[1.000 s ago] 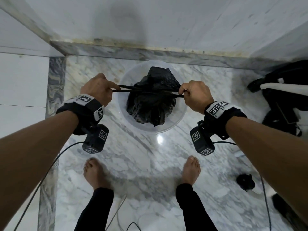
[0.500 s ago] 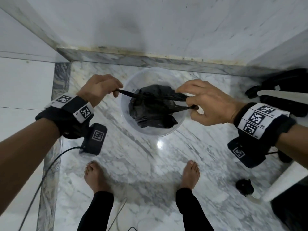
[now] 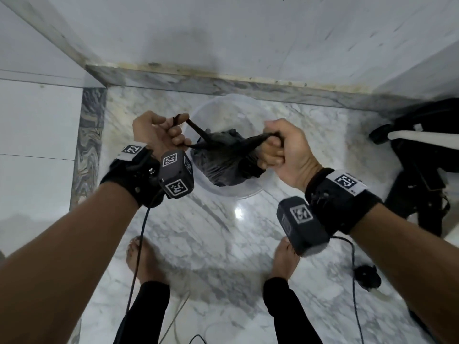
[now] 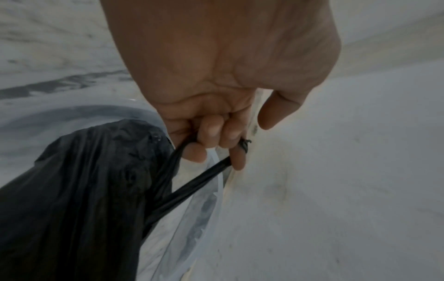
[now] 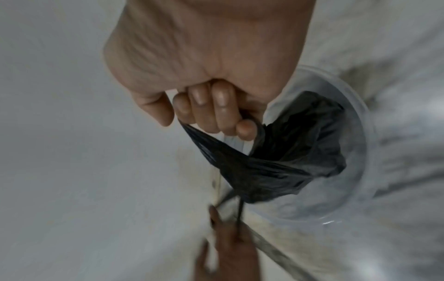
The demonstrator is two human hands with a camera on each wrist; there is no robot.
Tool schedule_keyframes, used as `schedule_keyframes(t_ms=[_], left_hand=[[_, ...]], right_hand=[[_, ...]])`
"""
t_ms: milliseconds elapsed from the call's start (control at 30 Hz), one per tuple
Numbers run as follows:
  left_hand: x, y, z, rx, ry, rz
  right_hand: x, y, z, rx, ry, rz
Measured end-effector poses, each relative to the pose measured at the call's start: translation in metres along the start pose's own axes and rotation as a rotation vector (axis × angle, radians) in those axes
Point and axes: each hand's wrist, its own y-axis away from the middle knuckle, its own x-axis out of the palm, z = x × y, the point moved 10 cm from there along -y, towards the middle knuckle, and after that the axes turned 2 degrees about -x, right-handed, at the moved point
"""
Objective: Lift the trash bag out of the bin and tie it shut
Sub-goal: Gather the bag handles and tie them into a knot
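**Bag pulled taut over the bin**

While the bag (image 3: pixel 223 160) hangs over the open mouth of the bin (image 3: pixel 250 192), both hands hold its two stretched ends. The left hand (image 3: pixel 159 131), palm turned up, has its fingers (image 4: pixel 211 133) curled round a thin twisted strand (image 4: pixel 192 186) that runs down to the bunched top of the bag. The right hand (image 3: pixel 285 147) is closed in a fist round the wider gathered end (image 5: pixel 216 148) on the other side, fingers (image 5: pixel 223 110) wrapped over the plastic. The bag's lower part sits within the bin's rim as seen from the head view; whether it touches the bottom cannot be told. The bin is clear and round and stands on the marble floor (image 3: pixel 223 244) near the far wall (image 3: pixel 248 33), by the floor's far left corner. Two bare feet (image 3: pixel 141 259) stand on the floor on the near side of the bin. Dark gear (image 3: pixel 427 157) lies at the floor's right edge.
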Motion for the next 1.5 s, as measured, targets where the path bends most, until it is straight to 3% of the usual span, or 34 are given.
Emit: schedule_keyframes(t_ms=[100,200,500,633,767,867,1000,1167,1333,1500], left_hand=[[-0.012,-0.007,0.015,-0.026,0.087,-0.046],[-0.019,-0.012,0.027,-0.039,0.156,-0.119],[-0.032,-0.019,0.036,-0.065,0.193,-0.184],[-0.029,-0.019,0.039,-0.088,0.179,-0.153],[-0.004,-0.015,0.028,-0.03,-0.037,-0.041],[0.018,-0.011,0.014,0.052,-0.259,0.078],[0.045,0.0,0.004,0.11,-0.47,0.191],[0.069,0.002,0.006,0.088,-0.63,0.297],[0.085,0.011,0.01,0.029,-0.673,0.415],[0.084,0.008,0.011,0.028,-0.721,0.401]], right_hand=[[-0.024,-0.003,-0.016,0.056,-0.418,-0.151],[-0.04,-0.003,-0.036,0.059,-0.663,-0.275],[-0.058,-0.004,-0.065,0.146,-0.844,-0.473],[-0.059,-0.004,-0.066,0.12,-0.886,-0.465],[-0.046,-0.015,-0.047,0.022,-0.872,-0.268],[-0.029,-0.025,-0.032,-0.029,-0.651,-0.172],[-0.01,-0.029,-0.024,-0.063,-0.203,-0.2],[0.022,-0.045,-0.02,-0.065,0.288,0.031],[0.042,-0.05,-0.02,-0.075,0.407,0.167],[0.044,-0.051,-0.023,-0.073,0.319,0.145]])
